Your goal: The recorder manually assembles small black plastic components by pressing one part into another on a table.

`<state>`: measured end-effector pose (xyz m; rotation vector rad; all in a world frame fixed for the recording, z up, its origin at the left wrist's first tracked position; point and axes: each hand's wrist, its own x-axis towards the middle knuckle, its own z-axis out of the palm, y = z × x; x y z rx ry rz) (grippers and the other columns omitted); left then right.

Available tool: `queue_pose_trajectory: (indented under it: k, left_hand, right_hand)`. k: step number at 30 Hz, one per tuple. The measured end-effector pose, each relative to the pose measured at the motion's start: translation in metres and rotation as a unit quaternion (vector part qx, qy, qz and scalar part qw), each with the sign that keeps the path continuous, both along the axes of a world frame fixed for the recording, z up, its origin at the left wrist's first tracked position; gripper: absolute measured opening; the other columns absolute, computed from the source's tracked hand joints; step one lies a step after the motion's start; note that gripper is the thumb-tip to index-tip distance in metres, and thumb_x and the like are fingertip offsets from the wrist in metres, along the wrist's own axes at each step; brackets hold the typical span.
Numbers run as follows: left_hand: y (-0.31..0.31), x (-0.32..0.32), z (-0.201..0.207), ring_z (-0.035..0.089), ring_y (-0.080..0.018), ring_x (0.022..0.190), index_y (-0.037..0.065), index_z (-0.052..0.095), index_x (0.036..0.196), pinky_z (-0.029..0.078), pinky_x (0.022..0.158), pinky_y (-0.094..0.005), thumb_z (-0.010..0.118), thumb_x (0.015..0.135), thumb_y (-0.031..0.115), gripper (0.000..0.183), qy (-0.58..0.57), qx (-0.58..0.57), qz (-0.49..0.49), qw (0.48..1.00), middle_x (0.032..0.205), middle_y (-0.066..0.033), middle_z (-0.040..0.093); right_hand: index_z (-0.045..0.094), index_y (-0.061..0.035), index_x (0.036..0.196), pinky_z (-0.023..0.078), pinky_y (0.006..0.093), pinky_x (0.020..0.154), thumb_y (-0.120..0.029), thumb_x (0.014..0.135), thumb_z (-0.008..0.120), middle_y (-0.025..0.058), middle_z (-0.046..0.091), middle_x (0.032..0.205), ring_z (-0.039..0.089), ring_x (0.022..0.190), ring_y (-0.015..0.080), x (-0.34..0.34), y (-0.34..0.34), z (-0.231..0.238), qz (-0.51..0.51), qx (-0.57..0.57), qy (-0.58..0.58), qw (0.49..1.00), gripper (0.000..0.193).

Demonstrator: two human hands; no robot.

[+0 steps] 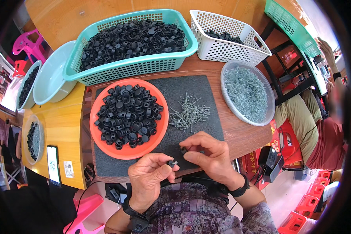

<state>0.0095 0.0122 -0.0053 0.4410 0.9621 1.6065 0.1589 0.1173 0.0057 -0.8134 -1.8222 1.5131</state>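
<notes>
My left hand (149,175) pinches a small black plastic cap (171,163) between thumb and fingers; a bit of bright metal shows at its tip. To its right and slightly farther off, my right hand (210,155) is closed, thumb against forefinger, on another small black plastic piece (183,149). The two hands are apart, over the near edge of a dark mat (156,82). Beyond my left hand stands an orange-red bowl (164,117) heaped with black plastic caps (128,113). A loose pile of metal screws (189,112) lies on the mat beyond my right hand.
A teal basket (136,66) of black parts and a white basket (232,50) stand at the back. On the right sits a clear tub (227,102) of screws. Leftward are a pale basin (54,74) and a phone (54,165). Another person (304,124) sits at right.
</notes>
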Motion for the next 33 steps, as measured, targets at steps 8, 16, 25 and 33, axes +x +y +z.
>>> queue_pose_trajectory:
  k: [8,16,25,33]
  left_hand:
    - [0.008,0.014,0.010,0.061,-0.0180,0.057,-0.008,0.057,0.094,0.051,0.051,-0.0273,0.069,0.080,0.009,0.025,0.025,-0.004,0.007,1.000,0.078,-0.0177,0.065]
    - [0.012,0.020,0.018,0.060,-0.0166,0.060,-0.008,0.057,0.095,0.050,0.054,-0.0254,0.069,0.079,0.005,0.023,0.060,-0.026,0.003,0.998,0.080,-0.0169,0.065]
    - [0.011,0.022,0.020,0.060,-0.0138,0.064,-0.007,0.058,0.096,0.050,0.055,-0.0232,0.069,0.078,0.000,0.022,0.091,-0.036,0.019,0.995,0.082,-0.0157,0.065]
    - [0.008,0.022,0.021,0.059,-0.0118,0.063,-0.007,0.059,0.095,0.049,0.055,-0.0217,0.068,0.078,-0.002,0.019,0.122,-0.049,0.025,0.991,0.080,-0.0129,0.064]
  right_hand:
    - [0.059,0.0035,0.107,0.049,0.0235,0.068,-0.001,0.084,0.062,0.0093,0.064,0.092,0.063,0.083,0.0146,0.012,-0.011,-0.001,0.026,-0.415,0.205,0.886,0.024]
    - [0.056,0.0037,0.109,0.049,0.0259,0.068,-0.004,0.084,0.062,0.0123,0.063,0.095,0.063,0.084,0.0186,0.017,-0.009,-0.013,0.048,-0.489,0.285,0.823,0.026]
    - [0.058,0.0015,0.104,0.049,0.0266,0.068,-0.007,0.080,0.068,0.0116,0.063,0.098,0.060,0.075,0.0151,0.014,-0.017,-0.013,0.003,-0.463,0.256,0.848,0.027]
    - [0.059,0.0025,0.110,0.049,0.0239,0.068,0.000,0.083,0.063,0.0096,0.063,0.098,0.058,0.077,0.0113,0.013,-0.020,-0.013,-0.010,-0.463,0.272,0.843,0.027]
